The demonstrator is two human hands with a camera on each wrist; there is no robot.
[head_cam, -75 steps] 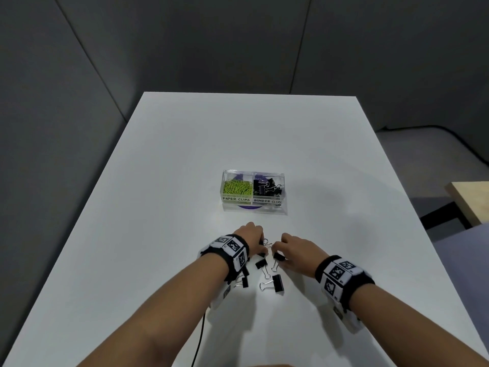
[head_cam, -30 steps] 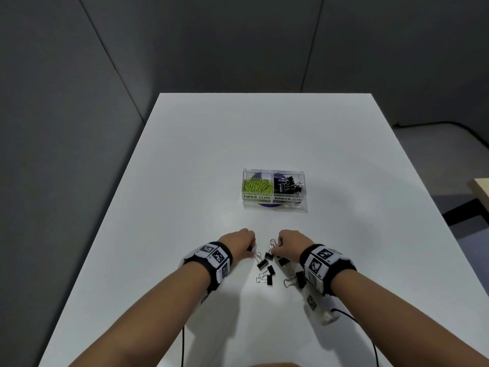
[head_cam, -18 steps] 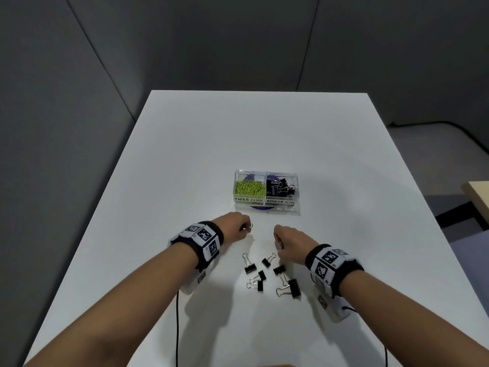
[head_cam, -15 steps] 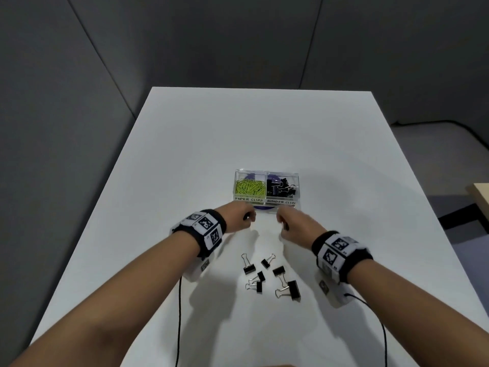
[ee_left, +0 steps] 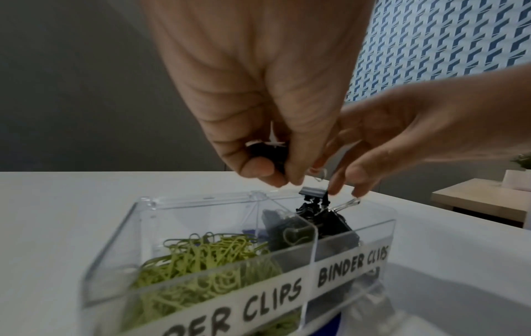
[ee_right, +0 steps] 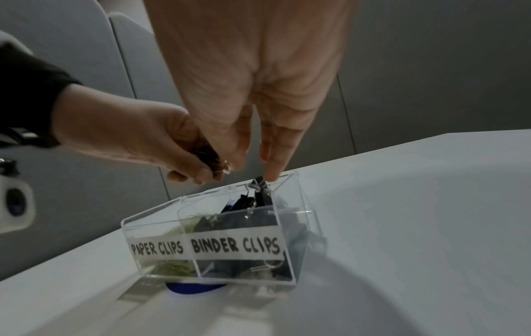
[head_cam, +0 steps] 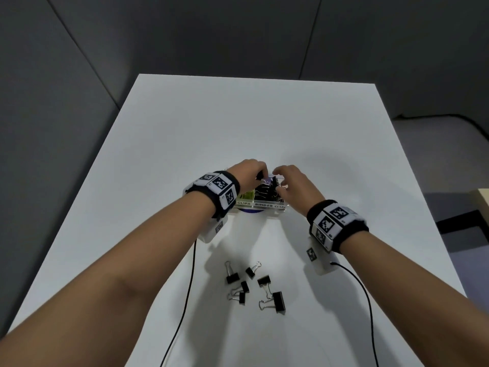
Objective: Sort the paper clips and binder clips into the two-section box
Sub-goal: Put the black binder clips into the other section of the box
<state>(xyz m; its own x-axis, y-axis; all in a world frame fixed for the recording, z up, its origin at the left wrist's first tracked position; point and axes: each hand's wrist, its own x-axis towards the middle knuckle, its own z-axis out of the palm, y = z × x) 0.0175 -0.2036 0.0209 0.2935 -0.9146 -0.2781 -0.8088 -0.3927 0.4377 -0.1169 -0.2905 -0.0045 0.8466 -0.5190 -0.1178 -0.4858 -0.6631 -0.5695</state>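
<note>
1. Both hands are hovering over the clear box, crowding its right-hand section of black clips.
2. The left hand is pinching a small black clip in curled fingers.
3. The right hand is hanging with fingers straight, nothing gripped, fingertips just above a clip.
4. Green paper clips are filling the left section.
5. Six loose clips are lying on the white table, near the person's forearms.

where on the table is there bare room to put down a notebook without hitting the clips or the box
The table is bare from the clear box to the far edge, and along the left and right sides outside both forearms. It is crowded in the middle: left hand and right hand work over the box, and loose binder clips lie between the forearms.
</note>
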